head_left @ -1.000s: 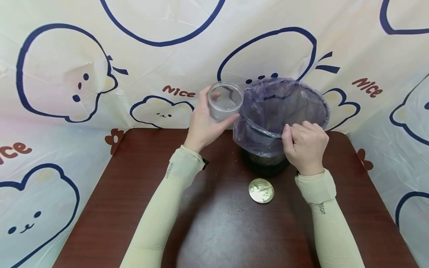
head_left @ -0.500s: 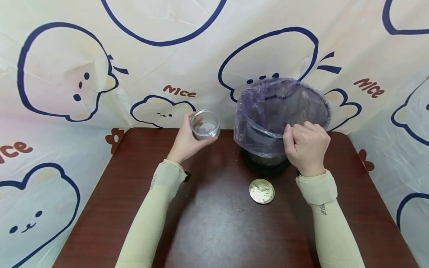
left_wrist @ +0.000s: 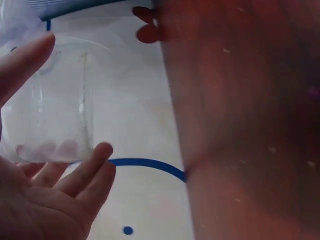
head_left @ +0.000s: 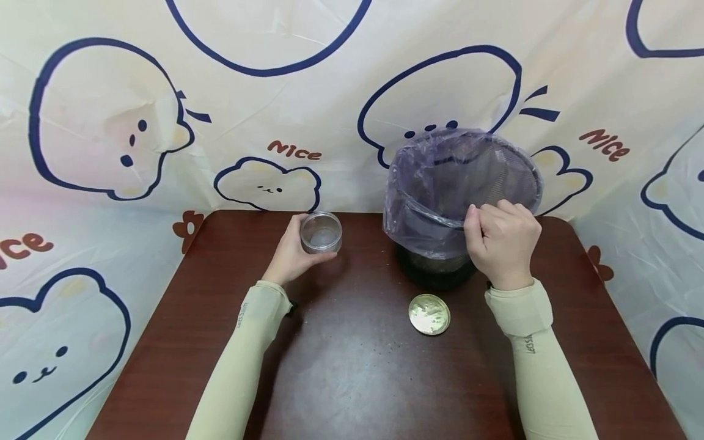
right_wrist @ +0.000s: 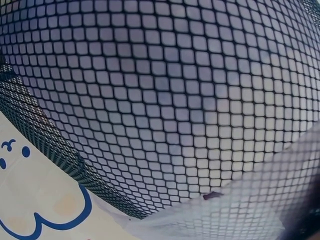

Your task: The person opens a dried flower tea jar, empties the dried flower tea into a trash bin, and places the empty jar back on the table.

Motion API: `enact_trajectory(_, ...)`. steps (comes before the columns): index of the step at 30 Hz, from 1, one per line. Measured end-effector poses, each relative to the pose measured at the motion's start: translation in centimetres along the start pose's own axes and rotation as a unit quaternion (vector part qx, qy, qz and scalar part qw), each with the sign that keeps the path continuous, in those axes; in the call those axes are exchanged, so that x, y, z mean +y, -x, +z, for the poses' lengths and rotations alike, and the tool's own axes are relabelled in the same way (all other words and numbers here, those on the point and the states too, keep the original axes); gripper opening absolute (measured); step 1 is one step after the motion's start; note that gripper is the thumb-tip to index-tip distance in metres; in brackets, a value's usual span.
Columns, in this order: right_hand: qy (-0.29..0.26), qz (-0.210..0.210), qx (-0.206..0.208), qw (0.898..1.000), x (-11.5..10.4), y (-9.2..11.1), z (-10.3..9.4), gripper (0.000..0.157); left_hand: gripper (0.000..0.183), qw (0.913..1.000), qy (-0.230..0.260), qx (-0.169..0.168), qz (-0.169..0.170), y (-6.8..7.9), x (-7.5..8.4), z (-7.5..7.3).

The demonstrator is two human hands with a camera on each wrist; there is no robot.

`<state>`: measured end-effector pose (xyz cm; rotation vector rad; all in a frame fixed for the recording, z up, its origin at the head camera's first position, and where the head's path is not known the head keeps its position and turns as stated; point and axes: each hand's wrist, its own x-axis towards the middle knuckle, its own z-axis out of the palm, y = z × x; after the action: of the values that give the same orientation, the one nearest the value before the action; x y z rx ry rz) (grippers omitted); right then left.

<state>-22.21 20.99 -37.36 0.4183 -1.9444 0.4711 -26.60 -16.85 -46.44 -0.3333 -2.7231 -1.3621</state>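
A clear round plastic jar (head_left: pixel 321 233) without a lid is gripped between the thumb and fingers of my left hand (head_left: pixel 290 253), near the table's back edge. In the left wrist view the jar (left_wrist: pixel 55 105) shows see-through walls, with fingers curled under and behind it. My right hand (head_left: pixel 503 241) grips the near rim of a black mesh wastebasket (head_left: pixel 437 272), lined with a purple plastic bag (head_left: pixel 423 226). The basket leans with its mouth toward the upper right. Mesh (right_wrist: pixel 160 100) fills the right wrist view, where the hand itself is hidden.
A shiny gold round lid (head_left: pixel 429 315) lies on the dark wooden table (head_left: pixel 352 379) in front of the basket. Small crumbs (head_left: pixel 393 348) are scattered over the tabletop. A printed cloth backdrop (head_left: pixel 264 110) rises right behind the table's back edge and on both sides.
My left hand has moved the jar away from the bag's mouth, leftward and down toward the table. The right hand, wastebasket and gold lid have stayed where they were.
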Motion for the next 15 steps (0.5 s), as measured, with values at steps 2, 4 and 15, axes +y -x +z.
enact_trajectory(2,0.0,0.0,-0.002,1.0,0.0,0.0,0.0,0.056,0.099,0.9999,-0.005,-0.011,-0.007,0.1,-0.7,0.1)
enact_trajectory(4,0.0,0.001,-0.003,1.0,0.0,0.0,0.0,0.056,0.099,0.9996,-0.014,-0.022,-0.014,0.2,-1.2,0.1)
enact_trajectory(15,0.002,-0.001,-0.003,1.0,0.1,0.0,0.0,0.056,0.096,0.9956,-0.041,-0.061,-0.057,0.8,-2.9,0.2)
